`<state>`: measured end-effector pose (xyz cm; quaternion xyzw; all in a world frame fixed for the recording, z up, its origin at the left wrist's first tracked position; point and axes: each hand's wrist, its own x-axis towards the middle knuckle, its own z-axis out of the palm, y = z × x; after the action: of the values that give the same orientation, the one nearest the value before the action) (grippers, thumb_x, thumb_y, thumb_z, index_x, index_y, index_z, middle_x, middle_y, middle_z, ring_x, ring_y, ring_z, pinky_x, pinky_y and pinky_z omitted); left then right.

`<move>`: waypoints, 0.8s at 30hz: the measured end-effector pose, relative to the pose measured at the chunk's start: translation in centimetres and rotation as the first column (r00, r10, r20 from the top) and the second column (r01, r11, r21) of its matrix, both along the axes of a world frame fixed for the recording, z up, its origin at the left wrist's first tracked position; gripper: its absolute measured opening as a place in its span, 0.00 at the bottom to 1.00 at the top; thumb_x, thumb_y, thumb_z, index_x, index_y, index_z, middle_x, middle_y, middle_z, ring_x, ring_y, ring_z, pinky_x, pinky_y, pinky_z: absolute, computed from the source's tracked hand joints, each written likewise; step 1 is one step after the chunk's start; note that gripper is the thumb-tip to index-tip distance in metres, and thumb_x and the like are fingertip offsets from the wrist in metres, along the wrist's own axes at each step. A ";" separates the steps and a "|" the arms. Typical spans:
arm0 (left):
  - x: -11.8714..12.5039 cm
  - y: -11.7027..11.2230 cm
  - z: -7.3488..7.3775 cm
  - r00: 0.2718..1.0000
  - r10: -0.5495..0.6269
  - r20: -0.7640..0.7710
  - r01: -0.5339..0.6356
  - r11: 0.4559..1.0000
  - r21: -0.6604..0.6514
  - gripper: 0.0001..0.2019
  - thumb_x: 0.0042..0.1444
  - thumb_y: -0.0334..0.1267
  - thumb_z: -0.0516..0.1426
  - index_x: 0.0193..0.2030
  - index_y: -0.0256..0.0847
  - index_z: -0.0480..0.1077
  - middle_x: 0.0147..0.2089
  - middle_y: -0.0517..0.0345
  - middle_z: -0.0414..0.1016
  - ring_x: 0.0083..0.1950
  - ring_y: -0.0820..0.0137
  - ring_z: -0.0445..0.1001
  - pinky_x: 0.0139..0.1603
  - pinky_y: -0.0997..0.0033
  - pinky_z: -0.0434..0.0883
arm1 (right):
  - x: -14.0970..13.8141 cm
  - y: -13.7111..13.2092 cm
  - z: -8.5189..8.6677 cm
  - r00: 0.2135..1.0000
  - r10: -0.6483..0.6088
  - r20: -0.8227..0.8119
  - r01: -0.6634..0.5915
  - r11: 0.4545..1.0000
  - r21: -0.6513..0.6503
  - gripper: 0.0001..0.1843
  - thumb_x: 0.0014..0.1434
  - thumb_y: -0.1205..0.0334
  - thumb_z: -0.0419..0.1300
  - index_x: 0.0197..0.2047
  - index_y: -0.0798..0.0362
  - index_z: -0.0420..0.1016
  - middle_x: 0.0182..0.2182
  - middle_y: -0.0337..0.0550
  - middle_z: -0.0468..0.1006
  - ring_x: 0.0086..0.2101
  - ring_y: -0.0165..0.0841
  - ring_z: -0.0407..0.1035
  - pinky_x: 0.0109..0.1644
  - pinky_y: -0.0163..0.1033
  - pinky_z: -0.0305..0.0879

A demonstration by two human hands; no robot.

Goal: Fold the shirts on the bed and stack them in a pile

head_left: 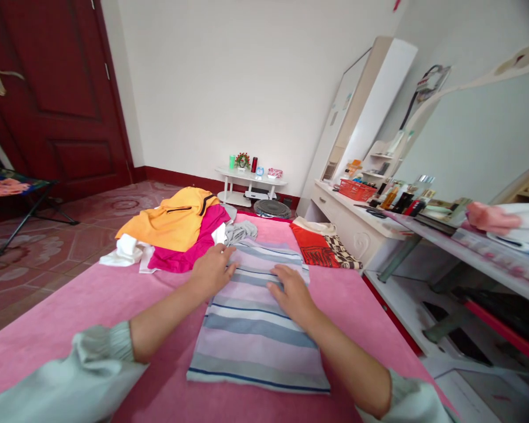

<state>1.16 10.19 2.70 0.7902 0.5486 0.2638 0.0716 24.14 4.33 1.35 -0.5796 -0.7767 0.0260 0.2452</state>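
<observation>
A striped piece of clothing (pixel 260 335) in pale lilac, grey and dark blue lies in a flat, folded rectangle in front of me. My left hand (pixel 213 269) rests at its far left edge, fingers spread and nothing gripped. Over its right side lies my right hand (pixel 291 292), also with fingers apart. Close beyond my left hand sit a crumpled grey cloth (pixel 241 232) and a magenta garment (pixel 180 252). An orange garment (pixel 171 220) with a dark zip lies on top of the magenta one.
The pink bed cover (pixel 150 311) lies under everything. White cloth (pixel 121 251) sits at its left edge. Folded red and patterned clothes (pixel 320 247) lie at the far right. A white dresser (pixel 352 211) with bottles and a red basket (pixel 357 190) stands on the right.
</observation>
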 end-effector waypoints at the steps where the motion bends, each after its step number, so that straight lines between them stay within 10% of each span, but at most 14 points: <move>1: 0.3 1.5 -0.2 0.998 0.045 0.044 -0.043 0.999 -0.031 0.23 0.57 0.46 0.53 0.58 0.43 0.64 0.49 0.45 0.72 0.50 0.54 0.71 0.43 0.61 0.67 | -1.0 -0.6 -0.1 0.997 0.069 -0.040 -0.069 0.997 -0.014 0.17 0.60 0.55 0.56 0.51 0.52 0.71 0.52 0.49 0.71 0.52 0.39 0.63 0.58 0.46 0.56; 9: 0.3 8.4 -3.7 0.977 0.041 0.207 0.014 0.967 -0.255 0.17 0.49 0.35 0.58 0.48 0.38 0.71 0.30 0.58 0.75 0.30 0.67 0.75 0.29 0.74 0.68 | -4.7 -8.3 -0.9 0.956 0.292 0.035 -0.281 0.942 -0.186 0.39 0.51 0.35 0.57 0.60 0.49 0.64 0.62 0.54 0.58 0.60 0.49 0.51 0.64 0.53 0.46; 14: -1.9 4.2 -4.2 0.973 0.034 0.229 0.014 0.979 -0.203 0.21 0.53 0.39 0.56 0.55 0.38 0.67 0.40 0.53 0.77 0.39 0.65 0.76 0.38 0.71 0.68 | -5.1 -10.2 -1.4 0.881 0.356 0.310 -0.280 0.923 -0.263 0.34 0.58 0.50 0.54 0.62 0.61 0.60 0.61 0.65 0.58 0.60 0.55 0.53 0.57 0.56 0.59; 19: -4.1 -1.2 -4.3 0.962 0.023 0.272 0.043 0.971 -0.235 0.26 0.54 0.50 0.55 0.55 0.37 0.64 0.27 0.56 0.74 0.32 0.61 0.75 0.33 0.67 0.67 | -5.5 -10.9 -2.3 0.790 0.286 0.542 -0.263 0.957 -0.122 0.28 0.58 0.60 0.54 0.58 0.67 0.65 0.57 0.71 0.63 0.56 0.58 0.60 0.42 0.49 0.72; 24: -3.7 -2.7 -4.8 0.657 0.015 0.754 0.434 0.810 -0.395 0.31 0.51 0.48 0.57 0.59 0.34 0.57 0.30 0.56 0.76 0.30 0.64 0.76 0.33 0.66 0.71 | -6.6 -10.4 -2.0 0.773 0.209 0.599 -0.242 0.970 -0.027 0.25 0.59 0.65 0.54 0.59 0.59 0.64 0.55 0.64 0.67 0.51 0.53 0.67 0.38 0.47 0.74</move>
<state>-2.56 7.49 -2.09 0.6251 0.4253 0.3767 0.5353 17.52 -6.07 -0.66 -0.4543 -0.8783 -0.1488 -0.0019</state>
